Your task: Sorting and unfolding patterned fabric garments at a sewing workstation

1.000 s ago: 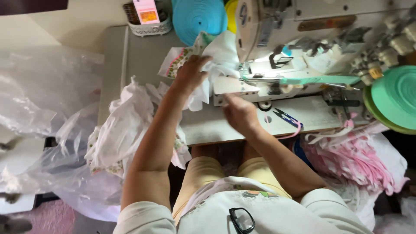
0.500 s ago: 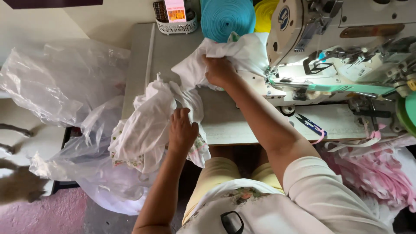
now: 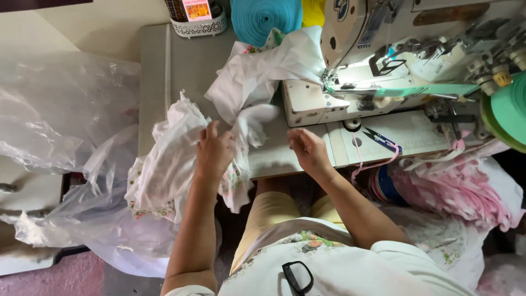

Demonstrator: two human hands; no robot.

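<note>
Grey sewing table (image 3: 164,71) with white fabric pile (image 3: 175,159), sewing machine (image 3: 383,60), blue snips (image 3: 382,140), white basket (image 3: 200,26).

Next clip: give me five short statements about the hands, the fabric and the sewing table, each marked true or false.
1. The left hand grips the bundle of white fabric at the table's front edge. True.
2. The right hand holds the thread snips. False: the snips lie on the machine bed, apart from that hand, which holds nothing.
3. A roll of turquoise tape stands at the back of the table. True.
4. A pair of glasses hangs at the person's shirt collar. True.
5. Pink fabric is under the needle. False: white fabric lies at the sewing machine.
</note>
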